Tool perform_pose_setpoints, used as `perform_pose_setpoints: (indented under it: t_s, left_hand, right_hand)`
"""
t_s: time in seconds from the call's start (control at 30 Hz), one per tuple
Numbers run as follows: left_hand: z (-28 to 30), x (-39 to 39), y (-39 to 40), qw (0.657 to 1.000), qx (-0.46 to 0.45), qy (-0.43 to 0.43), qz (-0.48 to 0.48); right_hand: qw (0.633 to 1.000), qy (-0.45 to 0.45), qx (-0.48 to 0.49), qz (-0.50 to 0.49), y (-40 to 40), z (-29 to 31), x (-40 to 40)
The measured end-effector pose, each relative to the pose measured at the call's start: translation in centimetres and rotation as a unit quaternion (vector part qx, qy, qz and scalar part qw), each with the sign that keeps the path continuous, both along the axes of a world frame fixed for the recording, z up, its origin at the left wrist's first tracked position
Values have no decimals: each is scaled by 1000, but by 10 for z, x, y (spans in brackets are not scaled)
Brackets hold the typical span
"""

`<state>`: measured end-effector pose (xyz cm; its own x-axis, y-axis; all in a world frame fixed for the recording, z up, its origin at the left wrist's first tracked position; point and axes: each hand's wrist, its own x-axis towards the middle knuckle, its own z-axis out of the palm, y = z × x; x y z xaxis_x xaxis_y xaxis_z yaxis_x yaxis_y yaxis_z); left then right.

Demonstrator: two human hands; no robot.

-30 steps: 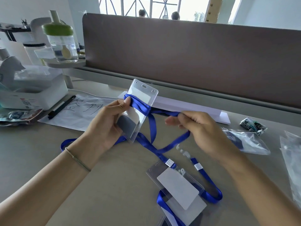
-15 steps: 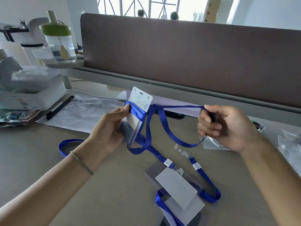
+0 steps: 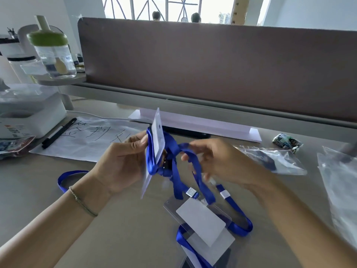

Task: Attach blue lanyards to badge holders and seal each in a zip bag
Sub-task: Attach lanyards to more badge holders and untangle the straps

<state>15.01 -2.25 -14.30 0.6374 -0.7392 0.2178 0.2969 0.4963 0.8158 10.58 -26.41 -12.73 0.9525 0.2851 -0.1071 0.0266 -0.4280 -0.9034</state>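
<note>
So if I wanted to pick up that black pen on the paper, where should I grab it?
Take the black pen around its middle, coming straight down from above. It lies flat and slanted on the written paper, with bare paper along both long sides, so a finger and thumb should fit there. Its far end lies close to the white box.

Grey desk point(image 3: 48, 190) carries paper sheet point(image 3: 92, 140), pen point(image 3: 59, 135), badge holder point(image 3: 202, 225), zip bags point(image 3: 274, 159).

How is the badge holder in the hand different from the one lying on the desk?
The held badge holder stands nearly upright, edge-on, in the left hand; the desk badge holder lies flat. Blue lanyard is wound around the held one; the desk one's strap trails loose beside it. Both are clear plastic with a white card.
</note>
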Motion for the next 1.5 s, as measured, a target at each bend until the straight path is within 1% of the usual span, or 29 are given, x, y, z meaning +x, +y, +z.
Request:
perform_pose_setpoints:
  t_s: [0.07, 0.13, 0.17, 0.2, 0.23, 0.27, 0.3, 0.33, 0.4, 0.47, 0.5, 0.53, 0.6, 0.63, 0.67, 0.7, 0.77, 0.87, 0.93, 1.0, 1.03, 1.13, 1.17, 1.23, 1.3, 1.4, 1.43, 1.47, 1.5]
  left_hand:
    - [2, -1, -2, 999, -15, 14, -33]
    - [3, -4, -5, 998, -26, 37, -34]
    - [6, -6, -7, 999, -15, 45, -16]
    - [6, -7, -7, 999, 9, 37, 25]
    - [6, -9, -8, 997, 30, 23, 66]
    - [7, -10, -8, 995, 41, 18, 89]
    - [7, -11, -8, 995, 39, 23, 94]
    - [8, -12, -8, 994, 37, 31, 95]
    - [7, -12, -9, 994, 34, 53, 88]
    - [6, -11, -10, 995, 27, 58, 73]
    - [5, -11, -9, 997, 16, 54, 58]
    - [5, -10, -8, 998, -1, 56, 30]
    - [6, -8, -8, 996, -42, 72, -20]
    - [4, -6, -7, 995, -44, 89, -6]
    - [4, -5, -6, 994, -39, 102, 11]
    - [5, -5, -6, 993, -45, 108, -2]
    - [7, -7, -9, 990, -84, 106, -49]
    - [7, -9, -10, 990, -21, 126, 62]
    - [9, -13, -11, 987, 0, 131, 97]
    - [9, -12, -10, 987, 22, 106, 121]
    - [10, -11, -9, 987, 33, 89, 131]
    - [13, -6, -2, 988, 31, 59, 136]
    - [13, -4, -1, 988, 30, 57, 138]
    - [11, -4, -1, 988, 36, 52, 142]
    - [9, -5, -4, 988, 38, 49, 139]
    - [7, -3, -4, 988, 26, 70, 138]
    - [6, -2, -2, 987, 18, 75, 139]
    - [7, 0, 0, 987, 6, 80, 138]
    - [7, 2, 1, 986, -7, 88, 139]
  right_hand:
    - [986, -124, -50, -104, 4, -1, 2]
    - [933, -273, -74, -223, 5, 10, -4]
    - [922, -301, -68, -235, 3, 17, -8]
    - [936, -285, -52, -202, 3, 24, -13]
    - [961, -238, -33, -140, 5, 31, -17]
    - [980, -181, -24, -81, 9, 34, -21]
    - [988, -144, -34, -43, 13, 33, -23]
    - [988, -140, -52, -31, 16, 29, -24]
    - [980, -170, -93, -47, 21, 20, -22]
    - [985, -138, -98, -15, 24, 14, -21]
    - [991, -110, -72, 7, 24, 15, -20]
    - [997, -74, -23, 20, 22, 16, -20]
    - [993, 25, 114, 15, 15, 18, -17]
    - [984, 64, 165, 9, 12, 18, -15]
    - [980, 82, 184, 4, 10, 17, -14]
    - [981, 83, 174, -1, 8, 15, -12]
    - [993, 47, 112, -8, 8, 14, -10]
    - [998, -29, 45, -15, 9, 9, -8]
    - [997, -59, 40, -18, 9, 6, -7]
    - [998, -59, 29, -5, 5, 6, -6]
    - [999, -52, 3, 9, 1, 8, -5]
    - [985, -29, -164, 49, -21, 15, -4]
    - [979, -15, -198, 50, -30, 17, -4]
    - [976, 19, -214, 48, -45, 21, -3]
    - [979, 30, -199, 33, -54, 23, -2]
    - [993, 32, -110, -5, -66, 25, 0]
    - [994, 39, -105, -8, -71, 24, 0]
    - [990, 46, -134, -10, -76, 21, 1]
    - [980, 53, -190, -15, -82, 17, 2]
